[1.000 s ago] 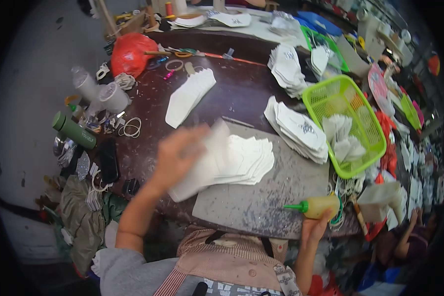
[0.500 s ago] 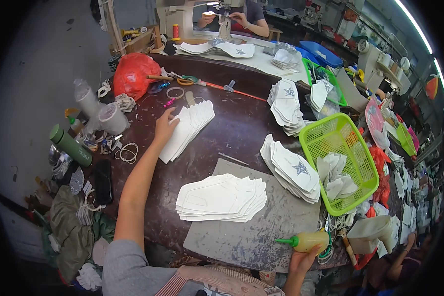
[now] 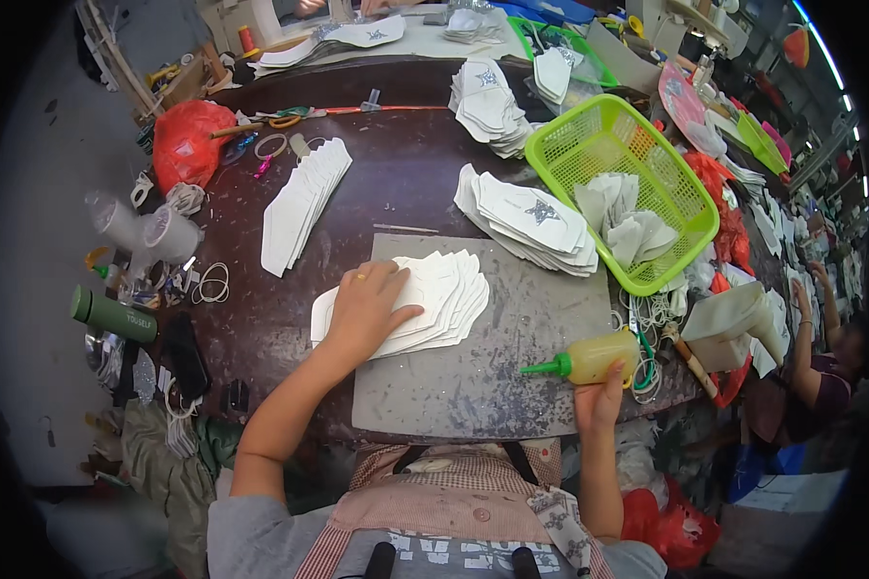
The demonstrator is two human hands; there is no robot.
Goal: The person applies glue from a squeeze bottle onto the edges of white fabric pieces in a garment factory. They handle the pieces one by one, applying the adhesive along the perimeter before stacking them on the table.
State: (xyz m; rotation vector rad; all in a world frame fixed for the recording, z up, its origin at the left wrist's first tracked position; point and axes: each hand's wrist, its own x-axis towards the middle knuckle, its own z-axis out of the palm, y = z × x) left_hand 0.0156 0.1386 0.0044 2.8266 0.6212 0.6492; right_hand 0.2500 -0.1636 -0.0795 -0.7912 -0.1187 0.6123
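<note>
I see left hand (image 3: 365, 307) loosely spread upon fanned white flat pieces (image 3: 446, 297), partly on grey board (image 3: 473, 396) | right hand (image 3: 601, 394) curled round yellowish, green-nozzled plastic bottle (image 3: 601, 359) | pieces seem light, bendable; I would pinch edges.

Green flask (image 3: 114, 314) at left: short line of pale capital letters along side. Grey shirt (image 3: 454, 552): large white block capitals across chest, partly covered by pink apron (image 3: 434, 513). Near stack of white pieces (image 3: 550, 230): silvery star sign on top piece, faint small mark beside it, perhaps print, too small to read. Similar stars on farther stack (image 3: 486, 101) and on white pieces at far table (image 3: 372, 35).
</note>
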